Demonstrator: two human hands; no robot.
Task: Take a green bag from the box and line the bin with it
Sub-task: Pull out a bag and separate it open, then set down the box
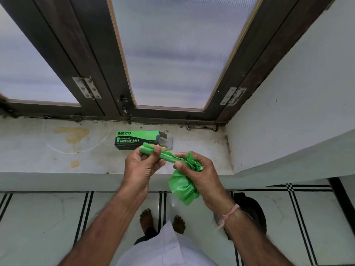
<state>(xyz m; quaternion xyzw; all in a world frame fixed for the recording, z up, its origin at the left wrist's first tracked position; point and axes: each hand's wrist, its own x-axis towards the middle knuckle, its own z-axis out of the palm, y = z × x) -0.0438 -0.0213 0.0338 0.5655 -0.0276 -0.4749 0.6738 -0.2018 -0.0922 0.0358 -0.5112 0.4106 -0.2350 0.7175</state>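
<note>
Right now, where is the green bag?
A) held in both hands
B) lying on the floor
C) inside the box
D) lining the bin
A: the left hand grips the rolled end of the green bag and the right hand grips its crumpled loose end, in front of the box, which lies open-ended on the sill.

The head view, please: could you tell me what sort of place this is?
Probably a room in a home: a wooden-framed window with frosted panes, a stained sill holding a box of garbage bags, and a striped tiled floor.
</note>
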